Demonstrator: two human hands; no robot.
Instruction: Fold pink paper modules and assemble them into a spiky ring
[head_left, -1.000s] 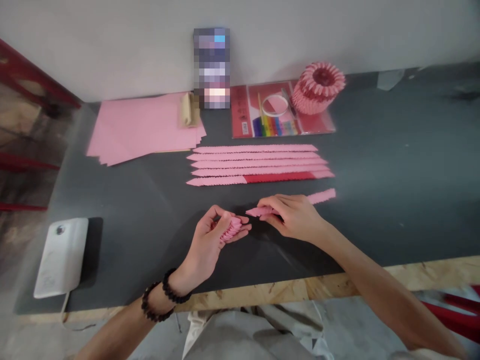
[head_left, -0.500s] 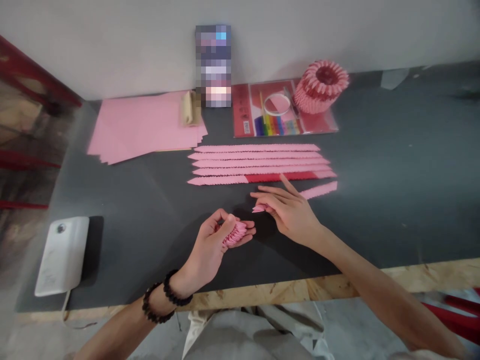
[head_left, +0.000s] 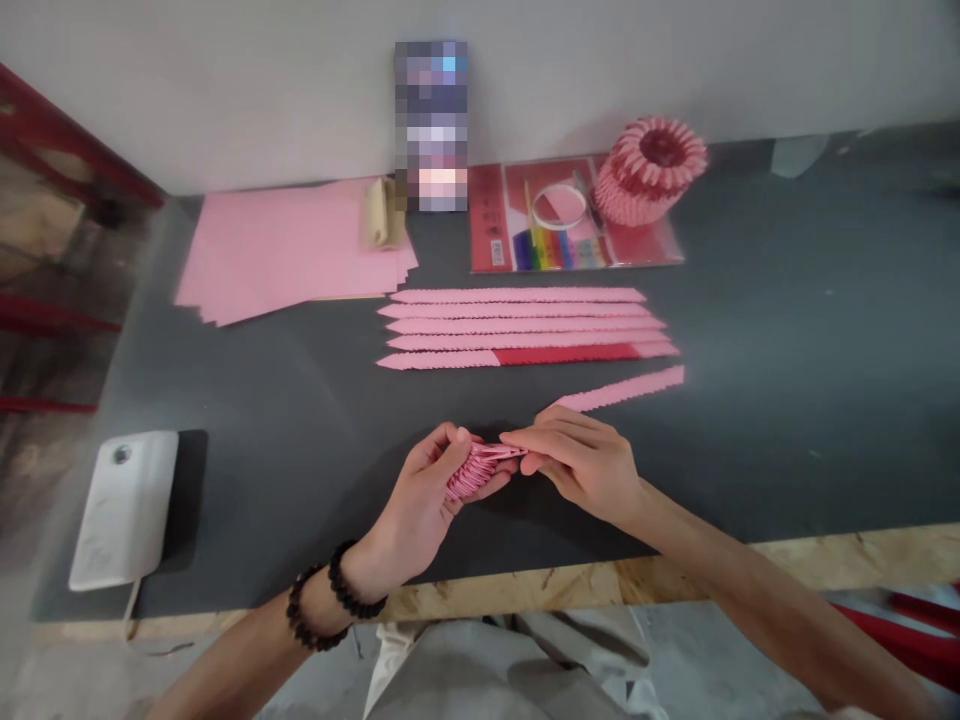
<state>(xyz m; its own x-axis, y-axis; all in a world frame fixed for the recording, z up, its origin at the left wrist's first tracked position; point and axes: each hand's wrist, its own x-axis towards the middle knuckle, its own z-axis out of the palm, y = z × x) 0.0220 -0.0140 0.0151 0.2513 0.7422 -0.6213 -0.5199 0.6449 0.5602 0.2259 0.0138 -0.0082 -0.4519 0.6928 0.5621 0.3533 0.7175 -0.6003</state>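
Closer now, hands [head_left: 431,500] [head_left: 592,455] at pink bundle [head_left: 471,474]

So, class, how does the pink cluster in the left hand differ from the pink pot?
The pot looks larger than the cluster. The pot stands upright at the back, untouched; the cluster is held in the left hand, with the right hand at its end. Both show closely packed pink pieces.

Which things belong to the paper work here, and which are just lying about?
Job, apparently:
pink folded-paper cluster, left hand
pink folded piece, right hand
pink-and-red paper rows
perhaps pink sheets, ridged pink pot

Seemingly lying about:
white cabled device
red packet
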